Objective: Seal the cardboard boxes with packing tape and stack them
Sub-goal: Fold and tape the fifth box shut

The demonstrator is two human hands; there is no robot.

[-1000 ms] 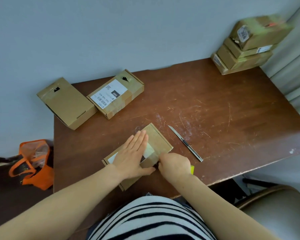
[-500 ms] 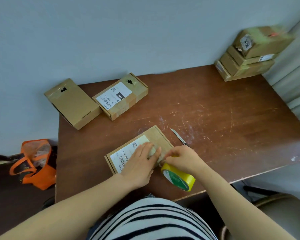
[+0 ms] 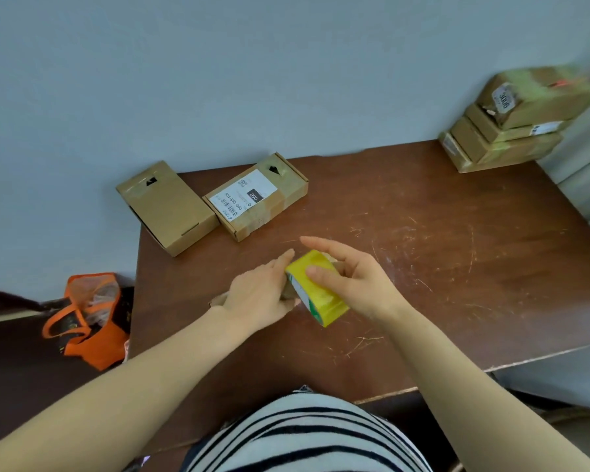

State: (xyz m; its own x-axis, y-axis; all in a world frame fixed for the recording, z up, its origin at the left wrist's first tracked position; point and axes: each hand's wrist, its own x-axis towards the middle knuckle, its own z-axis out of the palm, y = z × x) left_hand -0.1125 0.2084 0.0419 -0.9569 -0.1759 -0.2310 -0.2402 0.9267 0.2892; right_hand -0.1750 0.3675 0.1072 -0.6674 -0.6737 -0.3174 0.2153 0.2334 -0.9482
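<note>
Yellow packing tape roll [image 3: 315, 287] near-centre of the wooden table [image 3: 423, 267], tilted on edge, gripped by right hand [image 3: 355, 281]: thumb on the outer face, index finger pointing out straight, other fingers curled behind. Cardboard box [image 3: 218, 299] just left of the roll, mostly hidden under left hand [image 3: 259, 294], which lies flat on it, fingers straight. Far left: plain box [image 3: 167, 207] overhanging the table edge, labelled box [image 3: 256, 195] touching it. Far right corner: stack of taped boxes [image 3: 511, 120]. Orange bag [image 3: 89, 318] on the floor, left.
</note>
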